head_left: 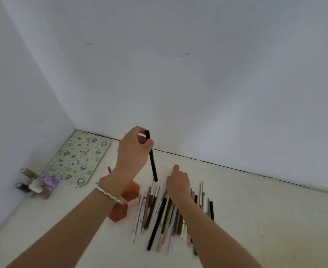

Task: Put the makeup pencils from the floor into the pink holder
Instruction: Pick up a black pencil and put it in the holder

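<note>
Left hand pinches a black pencil near its top, nearly upright, tip hanging just right of the pink holder (mostly hidden under the wrist), while the right hand rests loosely curled on the floor pile.

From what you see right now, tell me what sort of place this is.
Probably a bare corner of a room at home: a pale floor meeting plain walls, a patterned mat in the corner, and small cosmetic bottles beside it.

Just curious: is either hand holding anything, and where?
The left hand pinches a slim black makeup pencil near its upper end. The right hand grips nothing visible.
</note>
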Demonstrator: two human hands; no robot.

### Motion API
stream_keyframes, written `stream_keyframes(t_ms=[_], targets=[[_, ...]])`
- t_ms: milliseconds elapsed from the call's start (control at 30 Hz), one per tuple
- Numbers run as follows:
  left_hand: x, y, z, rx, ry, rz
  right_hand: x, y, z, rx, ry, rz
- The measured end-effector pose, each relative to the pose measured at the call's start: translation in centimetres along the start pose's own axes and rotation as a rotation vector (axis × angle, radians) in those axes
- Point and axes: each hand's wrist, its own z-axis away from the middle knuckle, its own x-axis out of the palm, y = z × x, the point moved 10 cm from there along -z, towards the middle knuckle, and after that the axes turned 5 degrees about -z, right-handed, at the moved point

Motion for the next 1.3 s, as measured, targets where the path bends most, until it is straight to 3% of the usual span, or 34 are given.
stream_keyframes(t_ms=[133,267,400,533,733,933,1033,1167,1300], targets=[[-3.1,0.5,0.6,0.013,0.067,0.178,-1.8,-0.7,0.1,0.023,0.071,-0.356],[-8.9,0.4,1.1,0.073,0.206,0.298,-9.6,-1.2,1.6,-0.021,0.388,-0.772],[-14.2,-1.1,2.8,0.169,0.37,0.217,-14.8,-4.1,5.4,-0.201,0.586,-1.04],[-14.4,-4.8,4.6,0.181,0.404,0.078,-14.7,-8.0,9.5,-0.319,0.578,-1.197],[-9.1,-10.1,6.2,0.209,0.124,-0.137,-10.8,-12.0,13.4,-0.438,0.508,-1.066],[-13.0,-9.3,6.5,0.185,0.314,0.018,-6.3,-14.9,14.5,-0.596,0.347,-0.644],[-13.0,-6.6,6.6,0.205,0.319,0.065,-5.2,-15.5,15.6,-0.71,0.37,-0.422],[-9.1,-2.3,7.7,0.258,0.203,0.117,-9.3,-10.4,14.4,-0.513,0.549,-0.629],[0.0,-0.3,7.4,0.239,-0.071,-0.064,-13.8,-2.9,11.6,-0.239,0.61,-0.843]])
